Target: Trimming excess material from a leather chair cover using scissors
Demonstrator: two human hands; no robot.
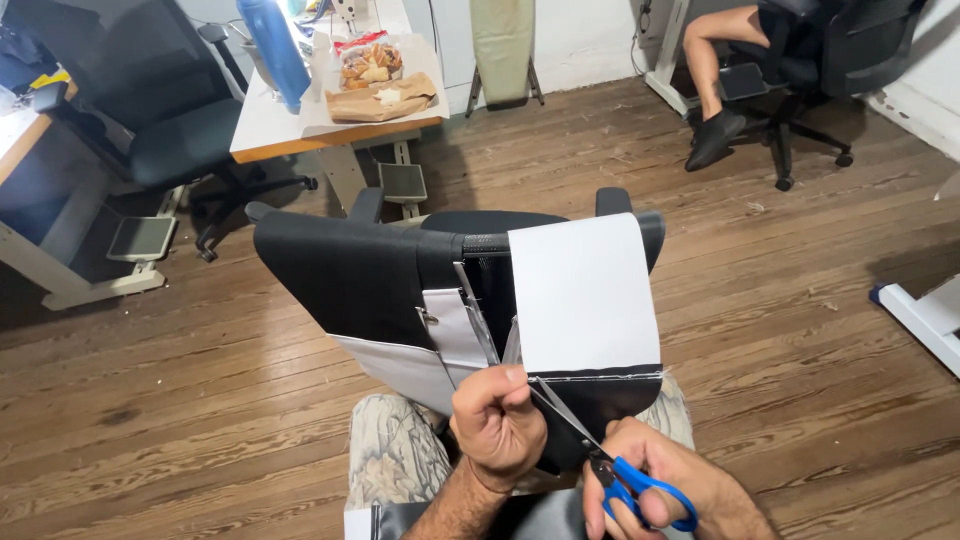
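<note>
Wooden floor beyond; left hand [497,425] pinching black-and-white fabric [585,300], right hand [660,485] gripping blue-handled scissors [600,455], blades half hidden

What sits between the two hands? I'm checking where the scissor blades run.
In the head view, the open scissors blades and black fabric lie between the left hand and the right hand.

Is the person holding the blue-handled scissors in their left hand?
No: the right hand grips the scissors, while the left hand pinches the fabric.
</note>
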